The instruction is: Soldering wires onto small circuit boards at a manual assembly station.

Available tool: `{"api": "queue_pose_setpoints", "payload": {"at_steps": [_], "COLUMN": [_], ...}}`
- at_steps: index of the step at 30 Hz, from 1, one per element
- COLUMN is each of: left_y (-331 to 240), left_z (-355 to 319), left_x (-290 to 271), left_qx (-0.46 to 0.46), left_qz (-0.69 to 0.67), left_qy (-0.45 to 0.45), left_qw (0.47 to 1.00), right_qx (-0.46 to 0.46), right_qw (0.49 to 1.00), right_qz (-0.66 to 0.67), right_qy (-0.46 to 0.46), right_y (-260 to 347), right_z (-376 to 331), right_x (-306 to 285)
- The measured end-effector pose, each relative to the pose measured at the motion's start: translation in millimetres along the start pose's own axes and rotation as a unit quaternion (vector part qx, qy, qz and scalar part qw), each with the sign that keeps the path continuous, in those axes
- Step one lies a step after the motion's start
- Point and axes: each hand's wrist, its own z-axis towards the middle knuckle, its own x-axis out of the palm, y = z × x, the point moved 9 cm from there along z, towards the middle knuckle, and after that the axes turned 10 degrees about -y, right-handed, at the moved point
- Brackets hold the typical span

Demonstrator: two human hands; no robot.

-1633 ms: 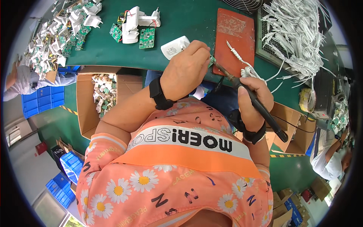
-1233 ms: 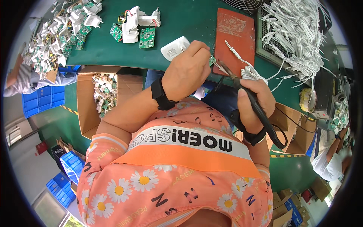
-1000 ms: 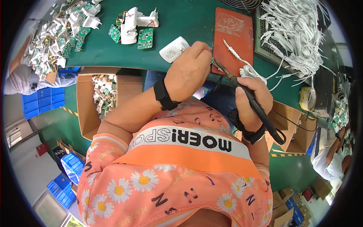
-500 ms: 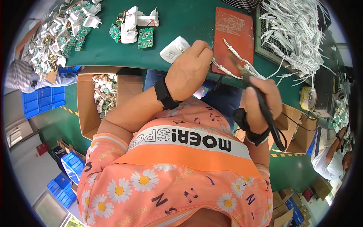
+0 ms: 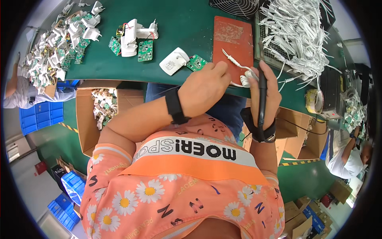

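Observation:
My left hand [image 5: 207,85] is curled at the near edge of a red-brown mat [image 5: 232,38], its fingertips pinched on a thin white cable [image 5: 230,57] that runs across the mat. A small green circuit board [image 5: 197,63] lies on the green table just left of its knuckles, next to a white plug housing [image 5: 174,61]. My right hand [image 5: 264,89] grips a black soldering iron [image 5: 262,95] held upright, tip toward the mat. A coil of the white cable [image 5: 248,75] sits between the two hands.
A heap of white cables [image 5: 298,32] covers a wire tray at the right. More boards and white housings [image 5: 133,38] lie further left, and a large pile [image 5: 59,40] lies at the far left. A cardboard box of parts [image 5: 103,107] stands under the table. Other people sit at both sides.
Both hands have drawn back toward me from the mat. The green board that was at my left fingertips now lies on the table beside the white housing. The iron has swung upright.

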Motion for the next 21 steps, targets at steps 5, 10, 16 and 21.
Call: {"api": "queue_pose_setpoints", "payload": {"at_steps": [5, 10, 16, 21], "left_y": [3, 4, 66, 171], "left_z": [16, 34, 67, 108], "left_x": [-18, -44, -108, -209], "left_qx": [0.028, 0.100, 0.111, 0.009], "left_qz": [0.020, 0.055, 0.195, 0.389], "left_qy": [0.013, 0.004, 0.013, -0.091], "left_qw": [0.999, 0.993, 0.975, 0.917], "right_qx": [-0.032, -0.014, -0.085, -0.186], "right_qw": [0.986, 0.957, 0.973, 0.979], "right_qz": [0.107, 0.139, 0.068, -0.074], "right_qy": [-0.120, -0.253, -0.204, 0.043], "right_y": [4, -3, 10, 25], "right_z": [15, 35, 39, 17], "right_x": [-35, -78, -67, -13]}}
